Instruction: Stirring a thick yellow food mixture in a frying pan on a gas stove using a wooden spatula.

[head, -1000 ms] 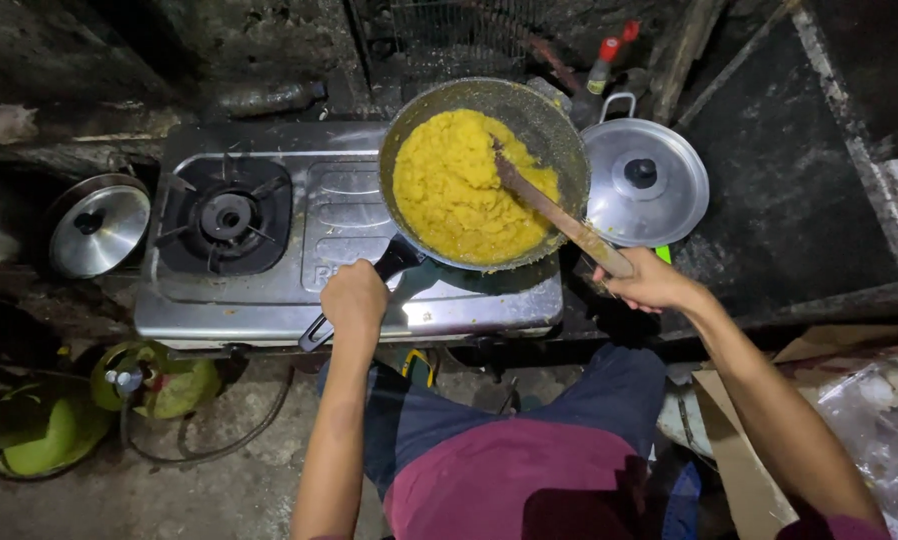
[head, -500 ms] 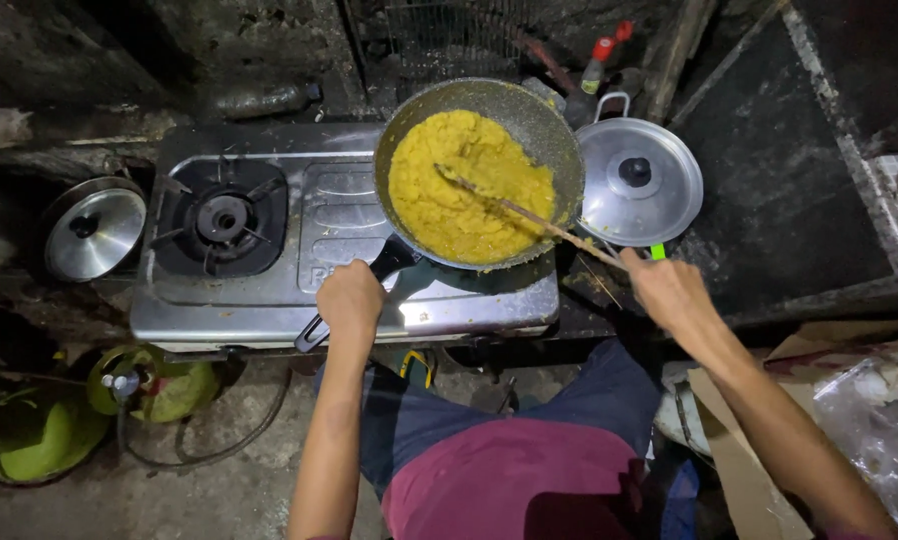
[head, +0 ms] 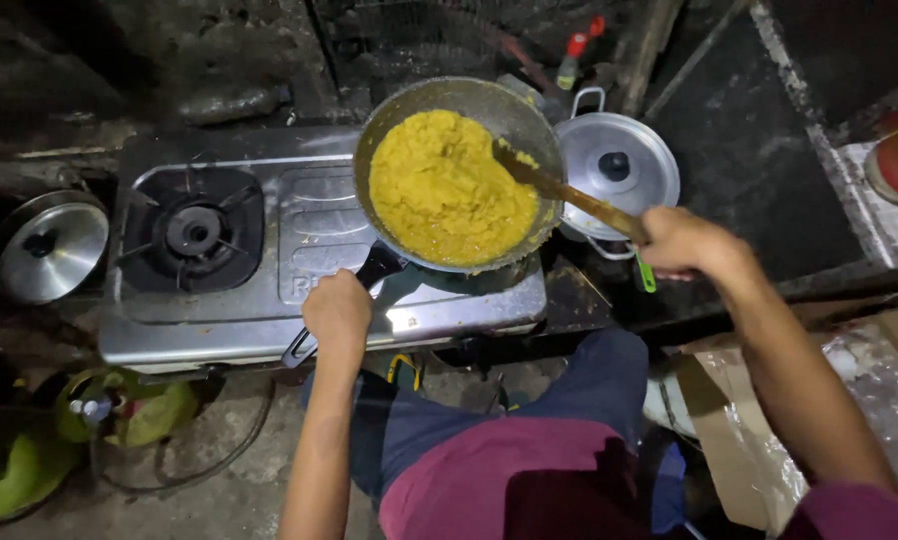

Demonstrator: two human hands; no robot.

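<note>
The left hand (head: 337, 312) clenches the pan's black handle (head: 374, 268); the right hand (head: 681, 243) grips the wooden spatula (head: 559, 190). The pan (head: 457, 172) sits on the stove's (head: 309, 230) right burner, overhanging; hard stirring could spill yellow mash (head: 449, 185). Since earlier, the spatula blade has shifted rightward to the rim.

Light is dim and falls from above on the stove (head: 309, 250), which shows glare on its steel top. The corners sink into deep shadow, edges bend slightly, and focus stays fairly sharp.
</note>
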